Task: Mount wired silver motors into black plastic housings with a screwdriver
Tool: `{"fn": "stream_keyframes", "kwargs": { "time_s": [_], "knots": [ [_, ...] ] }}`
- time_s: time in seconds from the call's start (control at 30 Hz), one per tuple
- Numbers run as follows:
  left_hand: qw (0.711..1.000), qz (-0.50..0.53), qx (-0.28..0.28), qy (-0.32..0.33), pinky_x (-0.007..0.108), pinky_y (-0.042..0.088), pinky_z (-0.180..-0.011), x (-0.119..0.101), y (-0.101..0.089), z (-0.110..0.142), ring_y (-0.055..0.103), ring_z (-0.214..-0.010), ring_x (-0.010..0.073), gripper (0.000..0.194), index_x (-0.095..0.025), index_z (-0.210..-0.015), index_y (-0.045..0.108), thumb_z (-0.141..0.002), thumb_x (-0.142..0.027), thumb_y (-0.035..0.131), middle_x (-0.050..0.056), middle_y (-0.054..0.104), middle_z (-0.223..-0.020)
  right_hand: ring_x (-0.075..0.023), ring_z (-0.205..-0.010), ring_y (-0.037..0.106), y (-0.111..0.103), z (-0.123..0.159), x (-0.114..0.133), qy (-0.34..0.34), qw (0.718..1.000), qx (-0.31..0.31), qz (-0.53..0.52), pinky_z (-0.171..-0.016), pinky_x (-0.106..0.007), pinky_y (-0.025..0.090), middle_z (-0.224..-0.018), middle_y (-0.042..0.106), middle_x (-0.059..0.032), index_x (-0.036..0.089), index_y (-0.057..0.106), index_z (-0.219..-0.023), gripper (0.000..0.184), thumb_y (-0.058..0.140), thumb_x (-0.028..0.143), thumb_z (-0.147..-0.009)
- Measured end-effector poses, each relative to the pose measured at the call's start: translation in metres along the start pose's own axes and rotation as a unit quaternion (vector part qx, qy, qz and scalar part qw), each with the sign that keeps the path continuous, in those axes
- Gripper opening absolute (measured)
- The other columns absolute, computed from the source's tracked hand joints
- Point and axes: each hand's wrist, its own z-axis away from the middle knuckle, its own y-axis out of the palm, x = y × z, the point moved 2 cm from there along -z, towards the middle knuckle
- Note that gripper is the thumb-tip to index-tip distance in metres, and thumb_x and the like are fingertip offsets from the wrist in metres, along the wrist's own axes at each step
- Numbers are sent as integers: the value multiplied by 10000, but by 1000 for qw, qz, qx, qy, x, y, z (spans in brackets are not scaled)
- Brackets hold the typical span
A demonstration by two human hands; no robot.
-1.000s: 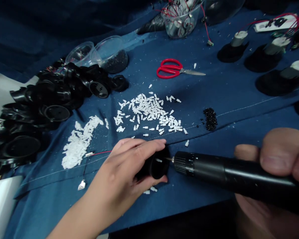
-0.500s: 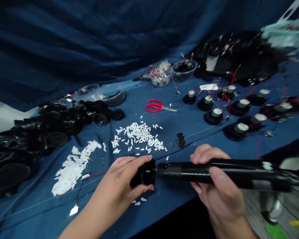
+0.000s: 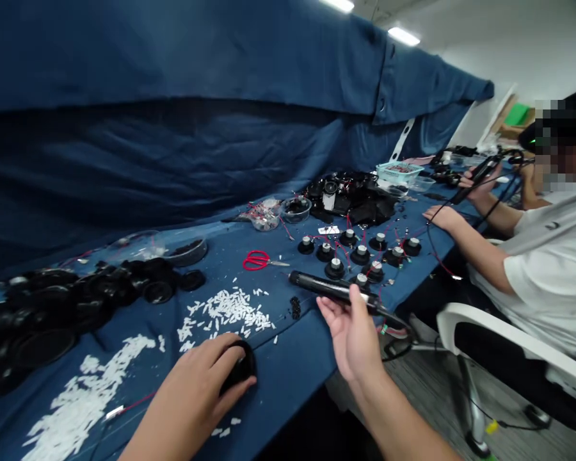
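Seated bench work, viewed from the wearer's head. The left hand [image 3: 192, 384] is closed over a black round plastic housing [image 3: 242, 368], with the fingers wrapped across its top, which pins it near the front edge of the bench [image 3: 288, 410], a surface covered in blue cloth. The right hand [image 3: 352, 339] is raised clear of the bench and grasps a black pen-style rotary tool [image 3: 331, 290] between thumb and fingers. The tool lies across the hand with its tip directed away from the wearer, and its cable [image 3: 393, 317] trails toward the floor, so the tip is kept apart from the housing.

Parts are laid out by kind within reach, apparently for easy picking. A pile of small white plastic pieces [image 3: 225, 310] lies beyond the left hand, a larger white heap [image 3: 84, 397] lies toward the left corner, and a small cluster of black granules [image 3: 295, 307] sits just beside the first pile. Red-handled scissors [image 3: 259, 260] lie near the far edge. Black bases with white-capped tops [image 3: 335, 269] stand spaced apart, apparently to keep their red wires [image 3: 344, 238] from tangling. At the right, a co-worker in a white T-shirt [image 3: 552, 275] is seated at the same bench.
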Motion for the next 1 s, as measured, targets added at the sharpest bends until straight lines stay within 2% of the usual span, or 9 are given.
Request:
{"fn": "stream_keyframes", "kwargs": {
  "time_s": [0.17,0.33,0.5,0.57,0.63,0.7,0.77,0.83,1.0],
  "knots": [
    [998,-53,-34,16,406,618,-839,5,-17,-2,771,-1037,313,302,-241,-1017,746,-976,-529,664,93,777,-1226,-240,-1126,767,9,-6,-13,77,997,19,11,-1100,-420,596,-1133,749,-77,190,655,-1064,361,791,476,-891],
    [988,-66,-137,35,458,587,-846,12,-49,-2,762,-1013,334,330,-234,-1026,695,-959,-557,688,109,775,-1202,-296,-1056,783,7,3,-16,172,975,101,95,-971,-503,642,-1130,758,-187,136,672,-1013,397,671,525,-931],
    [976,16,-217,24,445,520,-1002,-5,-93,-16,698,-1101,291,271,-273,-1081,681,-921,-468,779,64,725,-1240,-190,-895,728,27,22,0,67,947,219,223,-824,-342,628,-1048,755,-83,184,749,-1076,333,814,409,-840],
    [968,56,-242,21,415,512,-991,-22,-109,-25,680,-1115,272,253,-285,-1077,686,-909,-438,798,41,714,-1249,-206,-1013,700,47,33,13,8,917,301,263,-954,-334,577,-1075,758,-58,222,802,-1041,352,921,323,-726],
    [961,109,-251,34,394,519,-958,-42,-121,-34,673,-1118,257,240,-300,-1086,688,-909,-410,807,24,714,-1251,-240,-1136,674,69,44,28,-63,860,412,294,-1088,-370,504,-1168,762,-57,253,821,-1088,427,950,264,-681],
    [949,172,-258,51,387,536,-955,-60,-128,-42,672,-1134,249,233,-315,-1115,688,-924,-388,799,16,712,-1260,-249,-1175,662,85,51,42,-135,788,510,316,-1136,-415,469,-1233,753,-59,272,802,-1172,389,885,319,-795],
    [931,240,-271,53,395,559,-984,-73,-128,-48,676,-1165,249,232,-319,-1140,690,-947,-411,782,21,705,-1282,-235,-1107,680,92,54,52,-133,753,564,313,-1095,-422,499,-1167,763,-61,257,805,-1118,243,773,394,-919],
    [903,317,-285,47,423,580,-1015,-84,-122,-55,679,-1204,264,267,-311,-1150,694,-958,-484,758,41,697,-1312,-212,-1000,700,89,54,59,-72,767,567,291,-985,-383,557,-1044,766,-52,238,804,-1013,213,739,430,-949],
    [846,455,-274,52,485,583,-1073,-104,-100,-75,627,-1347,317,384,-293,-1234,674,-927,-497,783,106,642,-1451,-152,-737,747,72,58,81,47,849,479,216,-741,-300,615,-894,771,-4,265,718,-1134,232,753,407,-953]
  ]
}}
